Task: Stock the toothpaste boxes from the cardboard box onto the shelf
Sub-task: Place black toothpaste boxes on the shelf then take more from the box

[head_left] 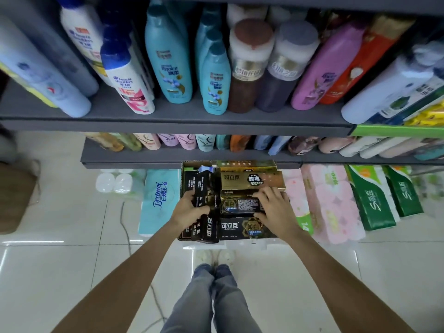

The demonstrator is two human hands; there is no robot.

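Black toothpaste boxes (204, 207) are standing packed in the brown cardboard box (181, 179) on the floor; left hand (192, 210) is gripping several, right hand (274, 205) is pinching a flat-lying black box (240, 204), likely for lifting to the grey shelf (168, 122).

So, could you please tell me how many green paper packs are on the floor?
2: the left green pack beside the pink pack, the right green pack right of it. Others may be hidden.
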